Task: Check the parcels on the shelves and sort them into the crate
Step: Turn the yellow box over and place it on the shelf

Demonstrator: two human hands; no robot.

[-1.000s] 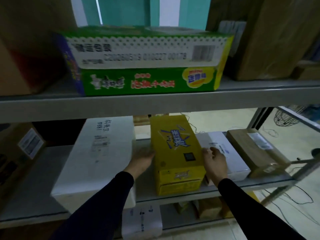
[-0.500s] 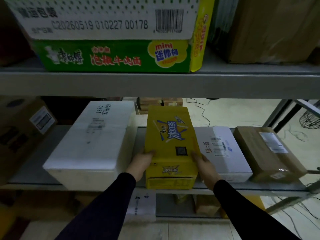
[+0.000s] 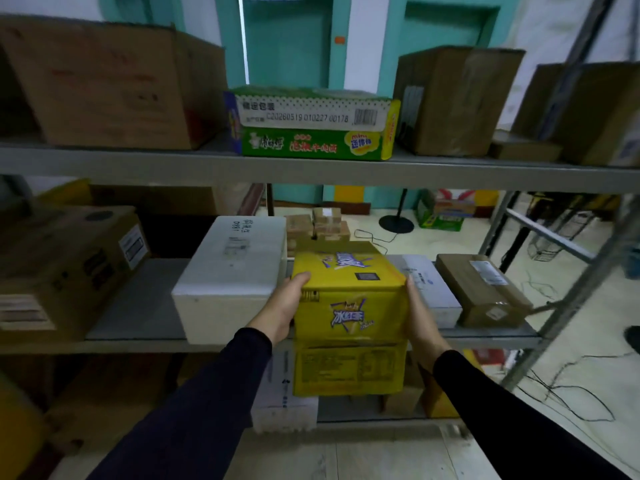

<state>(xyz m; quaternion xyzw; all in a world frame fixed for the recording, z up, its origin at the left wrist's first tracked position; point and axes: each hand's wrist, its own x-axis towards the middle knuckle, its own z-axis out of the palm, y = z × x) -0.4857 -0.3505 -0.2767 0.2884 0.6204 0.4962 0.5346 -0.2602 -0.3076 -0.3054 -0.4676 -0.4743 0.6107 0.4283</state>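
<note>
Both hands, left [image 3: 282, 306] and right [image 3: 419, 315], gripped the yellow box [image 3: 348, 306] by its sides, near the shelf [image 3: 138, 306] edge.

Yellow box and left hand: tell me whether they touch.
Touching. The head view shows the left hand pressed flat against the yellow box's left side, its fingers curling onto the top edge with no gap.

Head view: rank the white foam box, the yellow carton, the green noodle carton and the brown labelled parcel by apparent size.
1. yellow carton, though nearest the camera
2. white foam box, close to it, so unsure
3. green noodle carton
4. brown labelled parcel
</note>
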